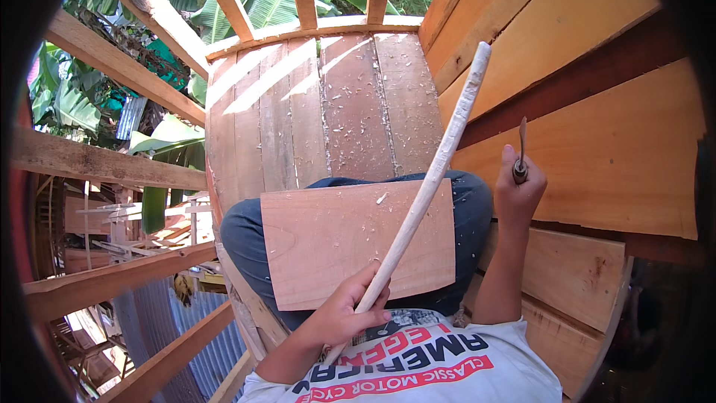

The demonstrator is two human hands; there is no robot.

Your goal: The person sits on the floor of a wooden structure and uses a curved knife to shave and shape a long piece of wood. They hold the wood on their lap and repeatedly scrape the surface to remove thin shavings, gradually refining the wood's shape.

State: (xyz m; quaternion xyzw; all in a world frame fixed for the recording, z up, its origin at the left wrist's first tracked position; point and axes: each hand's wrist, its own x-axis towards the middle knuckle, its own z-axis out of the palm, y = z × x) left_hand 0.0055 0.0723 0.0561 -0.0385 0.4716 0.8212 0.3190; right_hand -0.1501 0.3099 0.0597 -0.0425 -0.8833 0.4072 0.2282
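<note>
A long, pale, peeled wooden stick slants from my lap up toward the far right. My left hand is wrapped round its lower part, close to my shirt. Off to the right, my right hand is raised and closed round the handle of a knife. Its narrow blade points away from me, apart from the stick. Across my crossed legs lies a flat wooden board, with a few shavings on it. The stick passes over the board's right half.
Wood shavings are scattered over the plank floor ahead. A plank wall stands close on my right, near the knife. Open wooden rails run along the left, with banana leaves and corrugated metal sheets outside.
</note>
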